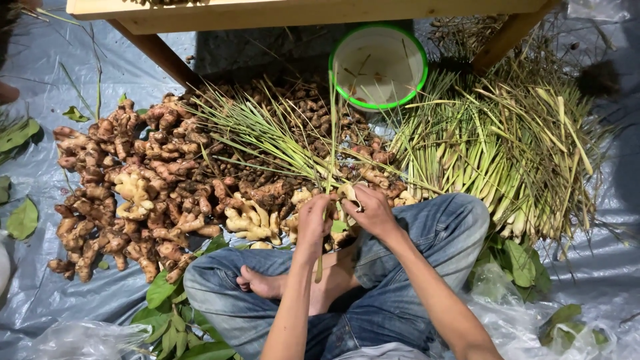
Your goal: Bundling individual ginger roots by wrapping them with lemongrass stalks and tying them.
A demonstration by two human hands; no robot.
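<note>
At the centre of the frame, the left hand [315, 217] and the right hand [371, 208] were both closed around the base of a small bunch of lemongrass stalks [267, 137], whose leaves fanned toward the upper left. The fingers seemed to be pinching or tying the butt ends, though the grip itself was hard to make out. A large heap of loose lemongrass [507, 153] lay at the right, apparently not yet bundled, so most of the work looked undone. Ginger roots [127, 193] covered the grey tarp [40, 293] at left; a green-rimmed bowl [378, 65] sat at the top.
</note>
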